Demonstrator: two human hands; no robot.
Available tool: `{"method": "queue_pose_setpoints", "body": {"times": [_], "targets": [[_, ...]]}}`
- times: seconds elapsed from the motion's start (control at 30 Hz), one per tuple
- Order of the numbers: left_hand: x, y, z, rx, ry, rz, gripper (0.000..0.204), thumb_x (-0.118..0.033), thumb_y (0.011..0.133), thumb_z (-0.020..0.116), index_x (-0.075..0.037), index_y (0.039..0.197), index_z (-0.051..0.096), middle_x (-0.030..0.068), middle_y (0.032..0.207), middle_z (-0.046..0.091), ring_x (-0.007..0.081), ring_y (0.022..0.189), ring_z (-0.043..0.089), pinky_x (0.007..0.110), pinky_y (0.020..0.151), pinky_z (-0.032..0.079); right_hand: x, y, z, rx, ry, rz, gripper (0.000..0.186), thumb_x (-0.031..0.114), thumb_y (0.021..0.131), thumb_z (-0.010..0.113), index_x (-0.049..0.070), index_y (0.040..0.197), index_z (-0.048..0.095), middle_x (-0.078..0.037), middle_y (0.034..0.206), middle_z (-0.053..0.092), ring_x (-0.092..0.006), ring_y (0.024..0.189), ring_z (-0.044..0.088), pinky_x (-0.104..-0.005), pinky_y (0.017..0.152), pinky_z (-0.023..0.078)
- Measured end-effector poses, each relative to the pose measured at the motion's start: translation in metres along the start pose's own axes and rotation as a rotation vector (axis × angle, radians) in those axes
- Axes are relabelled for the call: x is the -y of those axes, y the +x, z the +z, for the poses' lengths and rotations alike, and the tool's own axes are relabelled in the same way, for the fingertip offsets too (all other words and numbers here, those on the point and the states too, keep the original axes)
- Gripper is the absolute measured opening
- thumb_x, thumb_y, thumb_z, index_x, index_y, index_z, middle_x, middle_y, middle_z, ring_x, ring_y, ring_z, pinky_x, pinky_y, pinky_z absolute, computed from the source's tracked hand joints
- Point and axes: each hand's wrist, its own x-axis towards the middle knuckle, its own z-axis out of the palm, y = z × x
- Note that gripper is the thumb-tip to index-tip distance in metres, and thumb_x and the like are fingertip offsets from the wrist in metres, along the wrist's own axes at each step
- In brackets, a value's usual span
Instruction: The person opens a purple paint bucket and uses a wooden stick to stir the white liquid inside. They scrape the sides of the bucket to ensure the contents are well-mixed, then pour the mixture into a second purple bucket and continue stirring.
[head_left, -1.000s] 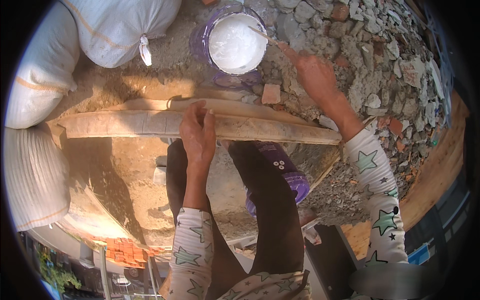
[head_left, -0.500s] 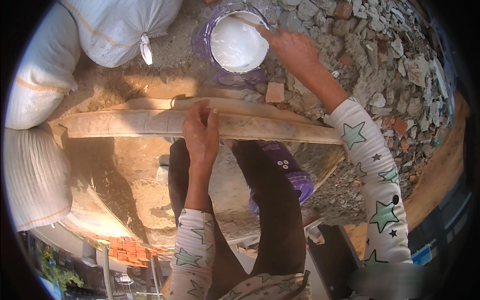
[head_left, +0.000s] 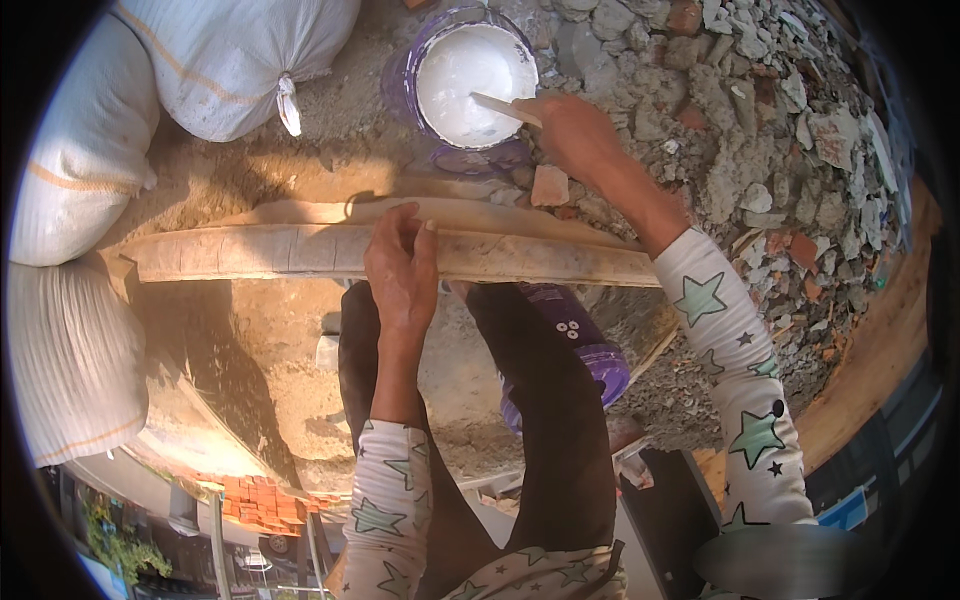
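Note:
A long curved plaster moulding strip (head_left: pixel 250 252) lies across in front of my knees. My left hand (head_left: pixel 402 270) rests on its middle, fingers pressed on the top edge. A purple bucket (head_left: pixel 402 72) filled with white liquid stands beyond it on the ground. My right hand (head_left: pixel 572 130) reaches to the bucket's right rim and grips a thin flat stick (head_left: pixel 500 105) whose end dips into the white liquid.
White sacks (head_left: pixel 225 55) lie at the upper left and down the left side (head_left: pixel 60 360). Rubble and broken bricks (head_left: pixel 760 110) cover the right. A second purple bucket (head_left: pixel 590 350) sits beside my right leg. A brick piece (head_left: pixel 550 185) lies near the moulding.
My right hand has moved left from the rubble to the bucket and now holds the stick in the white liquid. My left hand stays on the moulding.

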Motion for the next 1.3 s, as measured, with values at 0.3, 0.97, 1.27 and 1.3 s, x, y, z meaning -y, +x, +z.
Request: {"method": "queue_pose_setpoints", "body": {"times": [0.3, 0.97, 1.27, 1.3], "targets": [[-0.002, 0.003, 0.003, 0.03, 0.024, -0.004, 0.026, -0.01, 0.088, 0.061, 0.004, 0.111, 0.061, 0.0142, 0.085, 0.063, 0.0241, 0.076, 0.062, 0.037, 0.07, 0.049, 0.016, -0.017, 0.022, -0.234, 0.962, 0.565, 0.047, -0.002, 0.076, 0.054, 0.003, 0.121, 0.065, -0.016, 0.077, 0.068, -0.0216, 0.066, 0.065, -0.036, 0.063, 0.051], [-0.013, 0.001, 0.001, 0.106, 0.085, -0.103, 0.031, -0.015, 0.09, 0.062, 0.004, 0.115, 0.061, 0.013, 0.092, 0.064, 0.0204, 0.085, 0.061, 0.033, 0.078, 0.048, 0.053, 0.059, 0.058, -0.225, -0.048, -0.163, 0.018, 0.006, 0.083, 0.059, 0.007, 0.097, 0.071, -0.017, 0.087, 0.07, -0.0315, 0.083, 0.071, -0.0412, 0.072, 0.057], [-0.002, -0.001, 0.001, 0.06, 0.061, -0.02, 0.026, -0.01, 0.089, 0.062, 0.003, 0.111, 0.061, 0.0126, 0.086, 0.063, 0.0217, 0.076, 0.061, 0.034, 0.073, 0.049, 0.009, 0.078, 0.064, -0.282, -0.307, -0.179, 0.017, 0.01, 0.088, 0.058, 0.01, 0.097, 0.071, -0.01, 0.091, 0.069, -0.0253, 0.088, 0.071, -0.0352, 0.072, 0.058], [-0.001, 0.0, 0.001, 0.061, 0.065, -0.007, 0.026, -0.01, 0.088, 0.062, 0.003, 0.111, 0.061, 0.0129, 0.086, 0.063, 0.022, 0.076, 0.062, 0.034, 0.072, 0.049, 0.004, 0.079, 0.062, -0.236, -0.366, -0.175, 0.016, 0.009, 0.087, 0.059, 0.01, 0.097, 0.072, -0.009, 0.092, 0.07, -0.0251, 0.089, 0.071, -0.0347, 0.073, 0.058]]}}
